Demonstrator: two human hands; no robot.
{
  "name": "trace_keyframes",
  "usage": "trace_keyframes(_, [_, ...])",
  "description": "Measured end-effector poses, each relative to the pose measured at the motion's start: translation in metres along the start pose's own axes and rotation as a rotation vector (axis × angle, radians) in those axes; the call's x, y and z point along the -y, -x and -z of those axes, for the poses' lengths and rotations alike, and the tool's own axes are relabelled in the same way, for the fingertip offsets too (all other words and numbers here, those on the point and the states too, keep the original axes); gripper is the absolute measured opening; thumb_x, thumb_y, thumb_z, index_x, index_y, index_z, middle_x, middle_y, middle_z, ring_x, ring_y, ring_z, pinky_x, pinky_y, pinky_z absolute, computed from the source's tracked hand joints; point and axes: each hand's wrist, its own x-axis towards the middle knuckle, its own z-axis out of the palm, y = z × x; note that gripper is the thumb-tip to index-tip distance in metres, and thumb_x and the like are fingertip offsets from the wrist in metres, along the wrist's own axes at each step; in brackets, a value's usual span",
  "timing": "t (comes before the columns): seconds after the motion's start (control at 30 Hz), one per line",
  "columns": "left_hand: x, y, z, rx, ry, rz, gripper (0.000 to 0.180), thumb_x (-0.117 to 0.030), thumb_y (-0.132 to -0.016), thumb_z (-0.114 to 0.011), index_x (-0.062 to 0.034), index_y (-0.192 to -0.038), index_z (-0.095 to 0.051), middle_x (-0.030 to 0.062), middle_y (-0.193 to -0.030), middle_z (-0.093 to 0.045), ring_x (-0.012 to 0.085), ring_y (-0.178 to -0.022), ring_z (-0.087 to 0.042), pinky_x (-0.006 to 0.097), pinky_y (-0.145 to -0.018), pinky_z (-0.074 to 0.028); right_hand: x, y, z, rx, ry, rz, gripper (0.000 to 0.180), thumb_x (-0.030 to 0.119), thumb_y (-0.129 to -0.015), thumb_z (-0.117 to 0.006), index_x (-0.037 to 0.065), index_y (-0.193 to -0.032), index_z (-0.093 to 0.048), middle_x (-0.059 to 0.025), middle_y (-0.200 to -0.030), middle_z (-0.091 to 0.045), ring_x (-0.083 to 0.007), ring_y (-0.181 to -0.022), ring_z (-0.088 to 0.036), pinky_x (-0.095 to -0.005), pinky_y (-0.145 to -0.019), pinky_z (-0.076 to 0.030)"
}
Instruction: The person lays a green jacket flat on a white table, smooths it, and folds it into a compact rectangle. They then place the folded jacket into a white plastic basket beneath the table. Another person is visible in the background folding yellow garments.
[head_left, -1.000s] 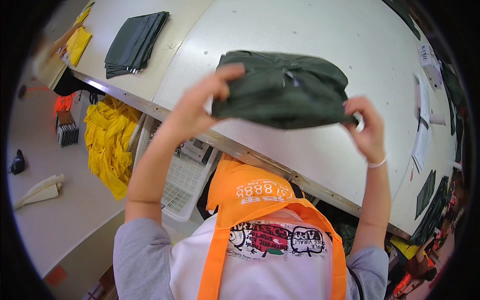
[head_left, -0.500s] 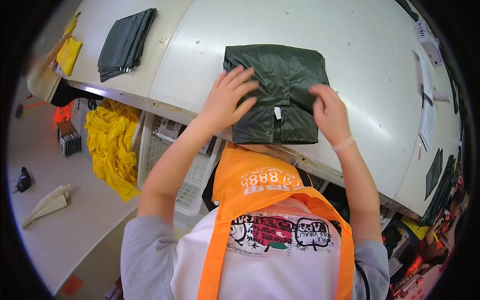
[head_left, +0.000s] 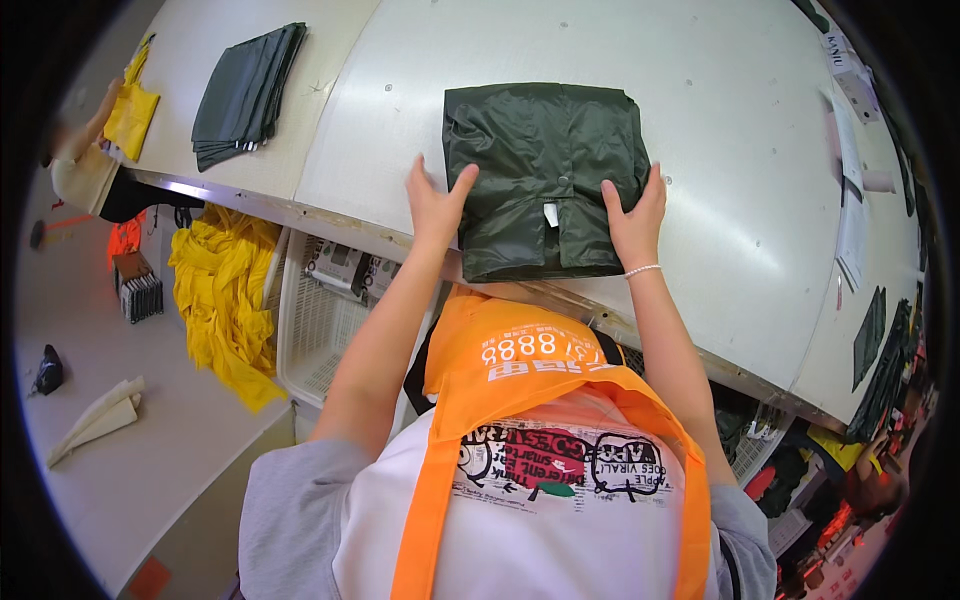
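A folded dark green garment (head_left: 545,170) lies flat on the white table (head_left: 730,210), near its front edge. My left hand (head_left: 436,203) rests with spread fingers against the garment's left side. My right hand (head_left: 634,214) presses flat on its right lower edge, a thin bracelet on the wrist. Neither hand holds anything. A small white label shows at the middle of the garment's fold.
A stack of folded dark garments (head_left: 245,92) lies on the table at the far left, with another person's arm and yellow cloth (head_left: 130,115) beyond. Yellow fabric (head_left: 222,300) and a white basket (head_left: 325,320) sit under the table. Papers (head_left: 850,200) lie at the right.
The garment came down from the air onto the table and now lies flat. My hands let go of it and shifted to its left and right sides.
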Motion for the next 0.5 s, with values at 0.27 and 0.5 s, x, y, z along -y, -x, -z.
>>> trace_keyframes(0.27, [-0.022,0.037,0.0,0.007,-0.102,0.067,0.086,-0.038,-0.066,-0.081,0.0068,-0.126,-0.038,0.0254,-0.127,-0.041,0.0374,-0.119,-0.04,0.042,-0.1,-0.033,-0.011,0.007,-0.004,0.067,-0.185,-0.195,0.087,0.042,-0.081,-0.065,-0.011,-0.137,-0.025,-0.0336,-0.126,-0.046,-0.0408,-0.119,-0.046,-0.0418,-0.1,-0.036])
trace_keyframes(0.5, [-0.054,0.06,0.005,0.163,-0.436,-0.372,0.078,-0.03,-0.067,-0.078,-0.0003,-0.129,-0.041,0.0224,-0.133,-0.041,0.0381,-0.126,-0.036,0.044,-0.106,-0.028,-0.019,0.042,0.042,0.523,-0.298,-0.251,0.072,0.052,-0.083,-0.059,-0.009,-0.12,-0.045,-0.0314,-0.112,-0.057,-0.0447,-0.105,-0.055,-0.0433,-0.092,-0.043])
